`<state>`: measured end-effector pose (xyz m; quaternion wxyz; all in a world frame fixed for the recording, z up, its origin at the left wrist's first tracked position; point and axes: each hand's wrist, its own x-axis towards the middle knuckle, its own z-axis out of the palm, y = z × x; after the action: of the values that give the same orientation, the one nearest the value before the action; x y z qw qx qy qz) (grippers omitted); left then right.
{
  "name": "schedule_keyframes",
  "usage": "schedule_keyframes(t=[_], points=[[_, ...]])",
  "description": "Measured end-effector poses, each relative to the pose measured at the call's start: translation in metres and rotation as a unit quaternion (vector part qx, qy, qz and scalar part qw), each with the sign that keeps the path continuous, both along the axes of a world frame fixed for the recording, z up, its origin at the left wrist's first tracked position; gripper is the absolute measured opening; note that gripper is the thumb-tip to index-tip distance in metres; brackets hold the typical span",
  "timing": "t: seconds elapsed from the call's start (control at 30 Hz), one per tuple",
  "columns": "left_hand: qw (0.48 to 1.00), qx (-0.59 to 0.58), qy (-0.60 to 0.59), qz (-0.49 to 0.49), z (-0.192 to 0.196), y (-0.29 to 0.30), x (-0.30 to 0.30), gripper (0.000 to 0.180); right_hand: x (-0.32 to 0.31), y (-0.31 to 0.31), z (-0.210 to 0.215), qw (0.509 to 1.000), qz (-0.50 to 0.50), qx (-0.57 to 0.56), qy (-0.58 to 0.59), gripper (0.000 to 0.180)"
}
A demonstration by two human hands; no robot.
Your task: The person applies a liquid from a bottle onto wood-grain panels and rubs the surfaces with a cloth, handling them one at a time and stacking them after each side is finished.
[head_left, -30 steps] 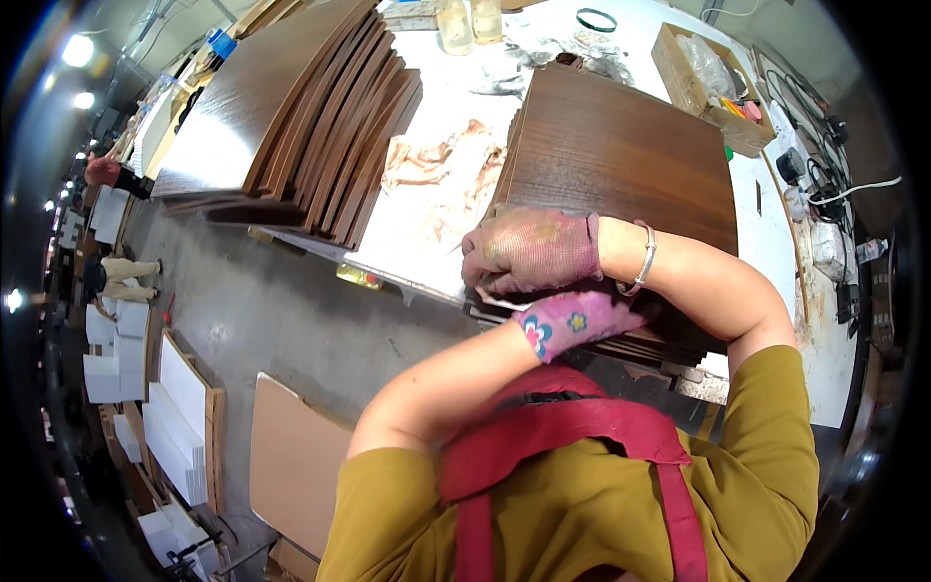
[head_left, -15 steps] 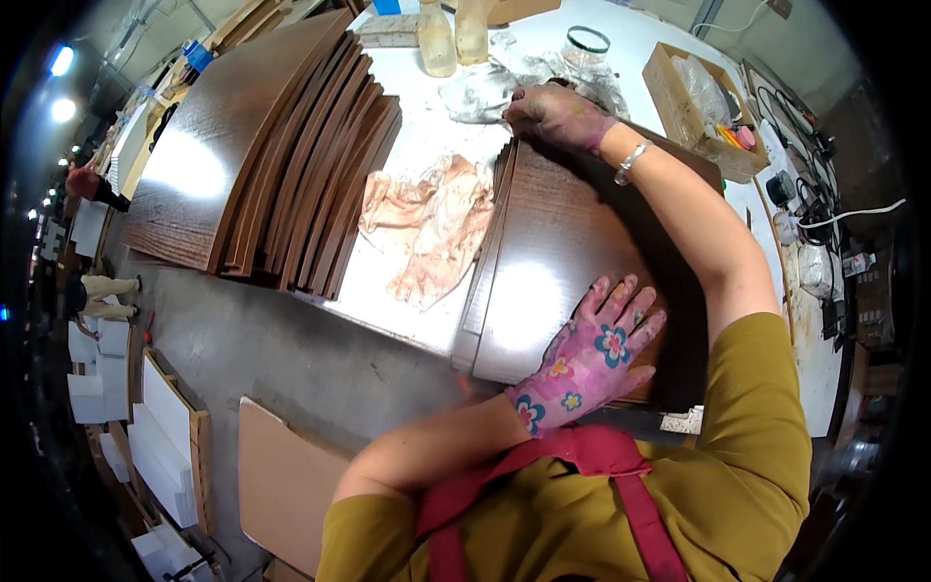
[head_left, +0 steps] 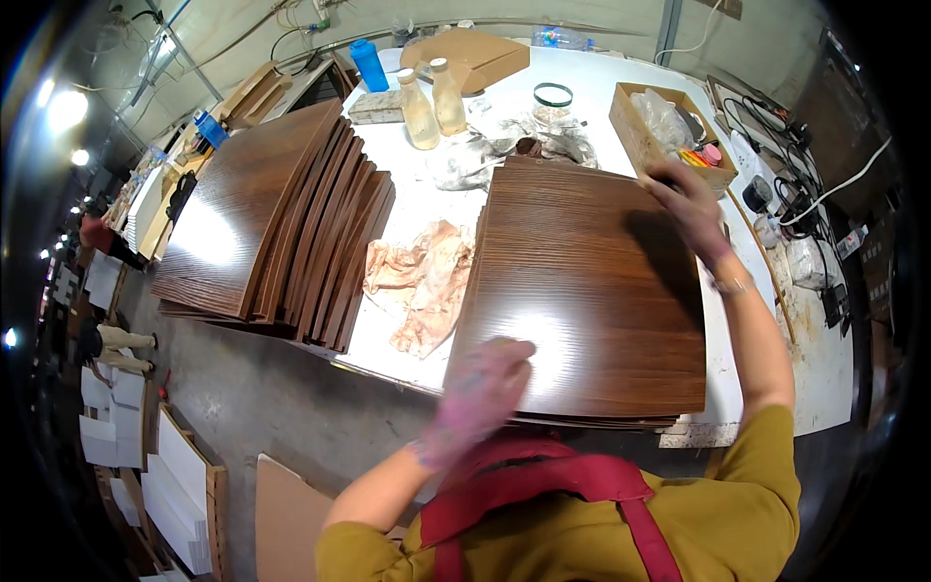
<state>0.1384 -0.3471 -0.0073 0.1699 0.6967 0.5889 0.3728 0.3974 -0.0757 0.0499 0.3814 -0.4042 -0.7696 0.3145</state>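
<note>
A dark brown wood-grain panel (head_left: 582,291) lies on top of a stack of like panels in front of me. My right hand (head_left: 689,209), bare or thinly gloved and stained dark, has its fingers bent over the panel's far right corner. Over the panel's near left corner is my left hand (head_left: 480,393), in a pink patterned glove. Motion blurs it; its fingers look curled, and whether it touches the panel is unclear. A crumpled pinkish-beige cloth (head_left: 417,286) lies just left of the panel, and stained white rags (head_left: 465,160) lie beyond its far edge.
A taller, fanned stack of brown panels (head_left: 252,223) stands at left on the white table (head_left: 427,199). Toward the back are two clear bottles (head_left: 419,112), a blue bottle (head_left: 369,66) and a glass jar (head_left: 553,102). An open cardboard box (head_left: 630,131) and cables (head_left: 795,145) sit right.
My right hand has moved from the far left edge to the far right corner. My left hand has lifted from its flat, spread pose and shifted left, fingers curling. The view has shifted.
</note>
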Motion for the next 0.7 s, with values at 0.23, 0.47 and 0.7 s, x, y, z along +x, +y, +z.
schedule_keyframes(t=[0.23, 0.47, 0.7], points=[[0.948, -0.264, -0.080, 0.158, 0.011, -0.068, -0.033, 0.034, 0.113, -0.124, -0.050, 0.942, -0.135, -0.233, 0.200, 0.024], [0.916, -0.266, -0.294, 0.066, -0.006, -0.066, -0.013, 0.043, 0.104, -0.147, -0.062, 0.941, -0.057, -0.209, 0.258, 0.019], [0.878, -0.232, -0.418, 0.023, 0.057, -0.067, 0.010, 0.048, 0.132, -0.132, -0.073, 0.913, -0.064, -0.169, 0.366, 0.029]])
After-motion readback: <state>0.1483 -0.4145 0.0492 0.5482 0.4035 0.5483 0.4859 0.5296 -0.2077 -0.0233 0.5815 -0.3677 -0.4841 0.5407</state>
